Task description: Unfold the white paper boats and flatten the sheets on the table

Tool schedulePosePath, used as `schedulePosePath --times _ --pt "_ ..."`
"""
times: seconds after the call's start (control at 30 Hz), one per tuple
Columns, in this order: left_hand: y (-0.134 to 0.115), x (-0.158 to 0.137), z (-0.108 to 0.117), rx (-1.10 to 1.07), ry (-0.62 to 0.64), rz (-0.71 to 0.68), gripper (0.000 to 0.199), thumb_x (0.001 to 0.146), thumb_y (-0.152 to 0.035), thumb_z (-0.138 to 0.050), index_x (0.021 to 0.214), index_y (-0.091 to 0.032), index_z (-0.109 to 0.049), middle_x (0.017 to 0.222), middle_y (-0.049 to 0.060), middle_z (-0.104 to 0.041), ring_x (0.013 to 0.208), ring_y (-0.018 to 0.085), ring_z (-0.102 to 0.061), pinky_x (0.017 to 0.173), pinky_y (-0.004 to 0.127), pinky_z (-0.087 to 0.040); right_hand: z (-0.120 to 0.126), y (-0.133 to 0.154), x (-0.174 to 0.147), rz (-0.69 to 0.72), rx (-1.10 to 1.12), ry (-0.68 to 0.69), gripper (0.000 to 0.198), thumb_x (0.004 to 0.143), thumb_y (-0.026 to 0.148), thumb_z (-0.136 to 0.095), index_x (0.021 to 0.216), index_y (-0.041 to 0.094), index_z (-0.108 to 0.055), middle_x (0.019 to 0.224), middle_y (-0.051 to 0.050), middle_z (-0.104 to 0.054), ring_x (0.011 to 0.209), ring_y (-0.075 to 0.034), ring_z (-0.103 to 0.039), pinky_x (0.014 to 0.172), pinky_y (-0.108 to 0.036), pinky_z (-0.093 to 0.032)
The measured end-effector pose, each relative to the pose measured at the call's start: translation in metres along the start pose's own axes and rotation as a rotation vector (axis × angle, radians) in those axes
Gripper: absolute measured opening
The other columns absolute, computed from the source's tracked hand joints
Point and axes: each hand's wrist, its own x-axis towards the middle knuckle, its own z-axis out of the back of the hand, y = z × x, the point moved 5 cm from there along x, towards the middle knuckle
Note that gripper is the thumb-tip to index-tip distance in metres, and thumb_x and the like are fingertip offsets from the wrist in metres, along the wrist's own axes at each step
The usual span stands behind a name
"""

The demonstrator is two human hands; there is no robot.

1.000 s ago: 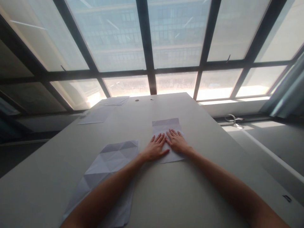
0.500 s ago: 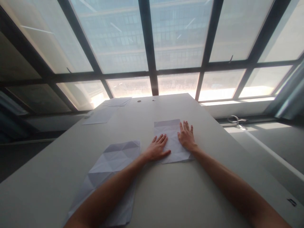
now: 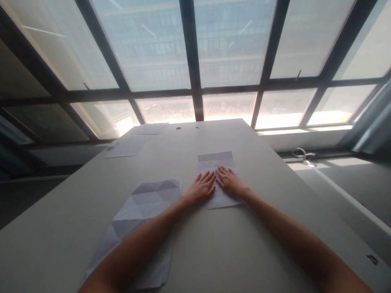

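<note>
A white sheet of paper (image 3: pixel 216 158) with faint creases lies flat on the table in front of me. My left hand (image 3: pixel 201 188) rests palm down over its left edge, fingers stretched out. Flat on the middle of the same sheet is my right hand (image 3: pixel 229 181), its fingers extended and their tips close to those of the left. Both hands cover part of the paper. Nearer to me on the left, a larger creased paper (image 3: pixel 155 203) with triangular fold lines lies partly under my left forearm.
The long white table (image 3: pixel 275 228) runs toward dark-framed windows. Several flat paper sheets (image 3: pixel 126 146) lie at its far left. Two small round spots, one of them a dark disc (image 3: pixel 178 128), show near the far edge. A white cable coil (image 3: pixel 302 154) sits beyond the right edge.
My right hand has slid left across the sheet, from its right edge to the middle, beside my left hand. The left hand has stayed nearly in place.
</note>
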Motion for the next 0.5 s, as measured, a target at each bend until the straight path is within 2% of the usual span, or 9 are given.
schedulePosePath --times 0.2,0.4,0.5 --pt "0.000 0.001 0.000 -0.001 0.004 -0.012 0.063 0.099 -0.046 -0.028 0.157 -0.021 -0.020 0.164 0.007 -0.016 0.152 0.024 -0.010 0.122 0.047 -0.011 0.007 -0.033 -0.002 -0.151 -0.039 -0.019 0.059 0.100 0.039 -0.027 0.153 0.013 -0.033 0.161 -0.013 -0.025 0.150 -0.025 -0.019 0.121 -0.047 -0.011" --pt "-0.001 0.000 0.004 0.001 0.013 -0.026 0.064 0.099 -0.046 -0.030 0.157 -0.021 -0.020 0.164 0.007 -0.014 0.152 0.024 -0.008 0.122 0.047 -0.010 0.020 -0.068 -0.005 -0.383 -0.082 -0.169 0.060 0.091 0.010 -0.027 0.150 0.006 -0.038 0.157 -0.018 -0.033 0.148 -0.027 -0.025 0.120 -0.046 -0.014" --pt "-0.001 0.000 0.004 -0.004 0.020 -0.020 0.065 0.098 -0.046 -0.031 0.157 -0.022 -0.020 0.164 0.007 -0.014 0.152 0.025 -0.008 0.122 0.048 -0.011 0.034 -0.062 -0.006 -0.378 -0.074 -0.295 0.065 0.087 0.007 -0.029 0.152 0.005 -0.033 0.159 -0.016 -0.030 0.150 -0.024 -0.018 0.121 -0.045 -0.011"
